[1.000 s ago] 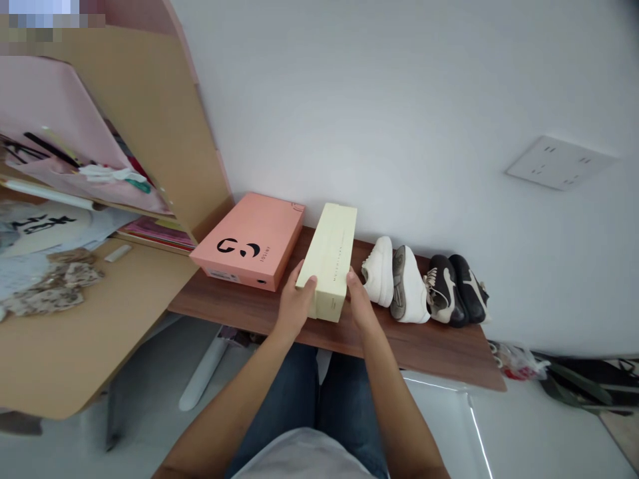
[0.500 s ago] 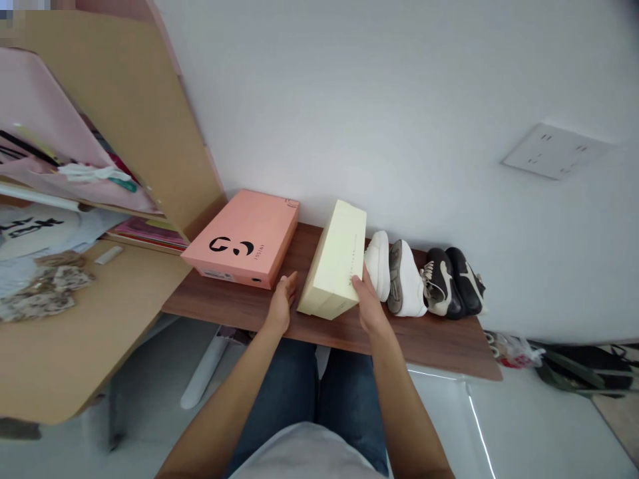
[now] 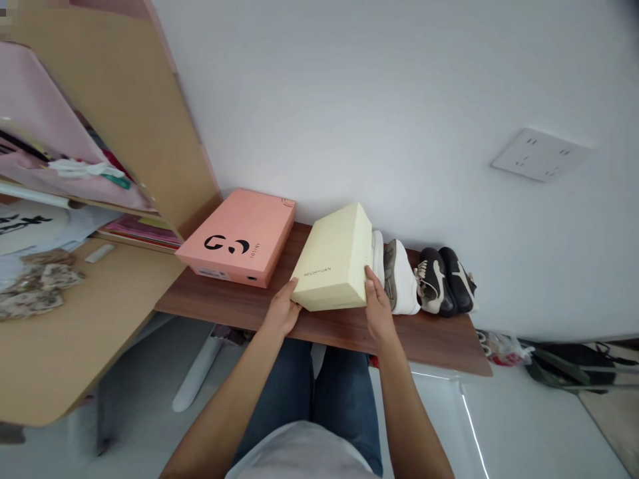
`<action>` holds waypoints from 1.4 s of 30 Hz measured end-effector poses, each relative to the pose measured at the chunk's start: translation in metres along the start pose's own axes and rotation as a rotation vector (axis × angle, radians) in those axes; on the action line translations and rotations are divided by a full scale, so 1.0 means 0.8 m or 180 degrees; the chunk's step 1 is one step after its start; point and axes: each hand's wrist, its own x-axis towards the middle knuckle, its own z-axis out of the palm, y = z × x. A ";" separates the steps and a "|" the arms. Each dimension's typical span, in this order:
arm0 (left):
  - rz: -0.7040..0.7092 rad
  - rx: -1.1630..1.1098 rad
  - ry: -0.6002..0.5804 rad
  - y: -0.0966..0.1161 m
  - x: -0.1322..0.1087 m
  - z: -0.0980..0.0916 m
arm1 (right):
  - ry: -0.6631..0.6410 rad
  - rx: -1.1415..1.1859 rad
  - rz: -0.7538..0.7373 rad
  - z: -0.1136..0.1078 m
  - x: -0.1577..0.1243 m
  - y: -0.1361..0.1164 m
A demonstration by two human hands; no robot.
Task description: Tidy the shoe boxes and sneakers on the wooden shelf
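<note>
A pale yellow shoebox (image 3: 332,256) with small lettering on its lid is tilted over the brown wooden board (image 3: 324,329). My left hand (image 3: 283,308) grips its lower left corner, and my right hand (image 3: 378,303) closes on the right end. To its left lies a pink shoebox (image 3: 239,233) with black print. Just right of the yellow box stand white shoes (image 3: 403,279), one partly hidden behind the box. Beyond them sits a pair of black shoes (image 3: 442,283) with cream trim.
A tan desk (image 3: 124,293) with patterned fabric (image 3: 44,286) and papers is on the left. A white wall rises behind the board, with a socket plate (image 3: 542,154) at right. Bags (image 3: 574,362) lie on the floor at far right.
The yellow shoebox has tipped over to the left, so its lettered lid faces up more. My left hand, apart from it before, has taken hold of its left corner.
</note>
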 end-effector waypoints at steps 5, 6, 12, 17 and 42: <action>0.0594 0.0298 -0.0029 0.027 -0.004 0.002 | -0.0204 0.0260 0.0221 0.014 0.002 0.007; 0.0693 0.0375 -0.0011 0.031 -0.004 0.002 | -0.0327 0.0371 0.0258 0.018 0.003 0.007; 0.1073 0.0763 0.0110 0.035 0.003 -0.003 | -0.0773 0.0491 0.0349 0.029 0.005 0.007; 0.1115 0.0977 0.0153 0.030 0.015 -0.010 | -0.0638 0.0653 0.0523 0.034 0.007 0.023; 0.1298 0.1528 0.0401 0.029 0.048 -0.008 | -0.0069 0.0096 0.0271 0.063 0.038 0.063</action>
